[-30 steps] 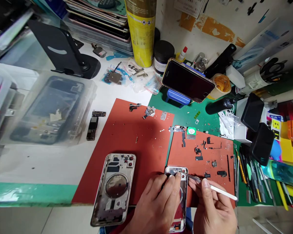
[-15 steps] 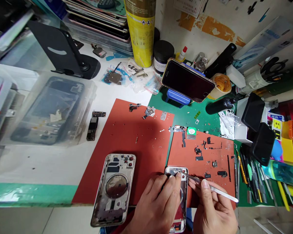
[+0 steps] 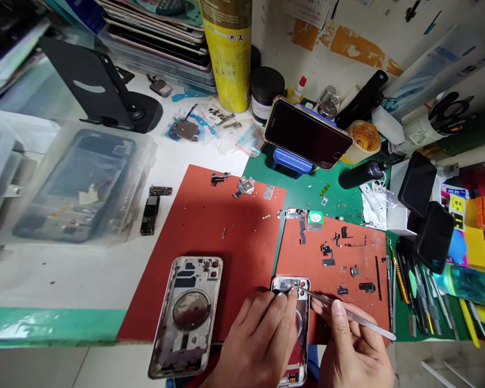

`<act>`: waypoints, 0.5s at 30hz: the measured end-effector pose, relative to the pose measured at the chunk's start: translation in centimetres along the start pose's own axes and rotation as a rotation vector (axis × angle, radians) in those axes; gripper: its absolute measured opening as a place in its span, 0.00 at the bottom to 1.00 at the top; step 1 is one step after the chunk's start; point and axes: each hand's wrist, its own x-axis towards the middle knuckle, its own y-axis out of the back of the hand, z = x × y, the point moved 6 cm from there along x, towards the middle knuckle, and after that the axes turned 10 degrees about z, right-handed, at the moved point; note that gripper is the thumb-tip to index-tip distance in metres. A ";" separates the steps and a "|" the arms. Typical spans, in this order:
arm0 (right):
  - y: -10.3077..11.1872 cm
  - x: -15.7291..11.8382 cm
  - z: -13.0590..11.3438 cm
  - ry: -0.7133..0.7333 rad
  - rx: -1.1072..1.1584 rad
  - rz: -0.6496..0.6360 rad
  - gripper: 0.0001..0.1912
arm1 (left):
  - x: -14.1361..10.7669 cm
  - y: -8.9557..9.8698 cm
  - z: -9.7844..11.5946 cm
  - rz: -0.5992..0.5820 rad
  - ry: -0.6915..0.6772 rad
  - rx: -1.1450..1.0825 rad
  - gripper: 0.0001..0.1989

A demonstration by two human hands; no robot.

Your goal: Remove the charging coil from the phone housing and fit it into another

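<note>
At the front edge of the red mat, my left hand (image 3: pixel 261 337) lies over a phone housing (image 3: pixel 303 345), its fingers pressed together near the top of the frame. What may be under those fingertips is hidden. My right hand (image 3: pixel 350 342) pinches metal tweezers (image 3: pixel 358 318) between thumb and fingers. The tweezers' tip reaches the upper part of the housing, beside my left fingertips. To the left, a second phone housing (image 3: pixel 188 318) with a round coil area rests on the mat, untouched.
Small phone parts (image 3: pixel 327 253) are scattered on the right mat. A phone (image 3: pixel 307 132) leans on a blue stand behind. Screwdrivers and tools (image 3: pixel 418 291) lie at the right. A clear plastic box (image 3: pixel 81 186) and a logic board (image 3: pixel 150 213) lie at the left.
The whole view has shifted slightly, with the table's objects a little further left. Both hands keep nearly the same pose at the housing.
</note>
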 end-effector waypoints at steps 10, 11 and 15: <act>0.5 0.2 0.5 0.015 -0.017 0.001 0.23 | -0.2 0.0 0.1 0.012 -0.001 0.001 0.14; 0.6 0.3 0.7 0.021 -0.017 -0.003 0.22 | -0.2 0.0 0.2 0.011 -0.003 0.002 0.14; 1.2 0.5 1.1 0.052 -0.038 0.021 0.21 | -0.2 0.1 0.1 0.014 0.008 0.001 0.14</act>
